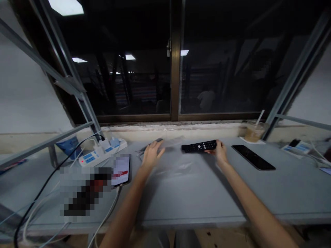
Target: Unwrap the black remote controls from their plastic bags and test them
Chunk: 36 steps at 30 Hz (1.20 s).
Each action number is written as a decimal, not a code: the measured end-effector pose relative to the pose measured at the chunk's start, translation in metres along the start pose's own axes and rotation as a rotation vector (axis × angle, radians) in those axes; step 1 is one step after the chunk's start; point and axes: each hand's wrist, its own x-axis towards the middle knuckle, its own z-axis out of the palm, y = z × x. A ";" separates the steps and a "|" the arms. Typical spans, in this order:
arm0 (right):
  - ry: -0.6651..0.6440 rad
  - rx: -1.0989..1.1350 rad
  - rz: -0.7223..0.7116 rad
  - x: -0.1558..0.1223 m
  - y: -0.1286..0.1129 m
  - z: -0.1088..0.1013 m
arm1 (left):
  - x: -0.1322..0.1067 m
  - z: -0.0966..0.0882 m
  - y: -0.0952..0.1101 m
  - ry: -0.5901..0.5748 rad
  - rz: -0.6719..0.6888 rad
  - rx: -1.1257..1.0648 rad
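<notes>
In the head view, my right hand is closed round the right end of a black remote control. Its buttons face up and it is held just over the grey table. My left hand, a little blurred, has its fingers stretched out over a dark grey, flat thing whose kind I cannot make out. Between the hands lies what looks like a clear plastic wrapper, faint against the tabletop.
A white power strip with plugs and cables stands left, beside a lit phone. A dark phone lies right of my right hand. Behind it stands a plastic cup with a straw. Metal frame posts flank the table.
</notes>
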 end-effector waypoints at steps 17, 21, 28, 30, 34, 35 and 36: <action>-0.435 -0.535 -0.045 -0.005 0.009 -0.011 | -0.016 0.005 0.039 -0.372 0.254 -0.209; -0.432 -0.785 -0.232 0.003 0.017 -0.020 | -0.022 0.017 0.043 -0.510 0.280 -0.144; -0.292 -1.172 -0.320 0.003 0.015 -0.019 | -0.019 0.020 0.040 -0.554 0.258 -0.090; -0.234 -1.253 -0.352 0.001 0.014 -0.019 | -0.019 0.021 0.037 -0.542 0.250 -0.077; -0.139 -1.351 -0.486 -0.008 0.009 -0.018 | -0.020 0.029 0.035 -0.516 0.252 -0.058; -0.129 -1.337 -0.532 -0.011 0.007 -0.016 | -0.020 0.030 0.036 -0.508 0.256 -0.053; -0.128 -1.299 -0.589 -0.014 0.004 -0.014 | -0.020 0.031 0.037 -0.495 0.260 -0.050</action>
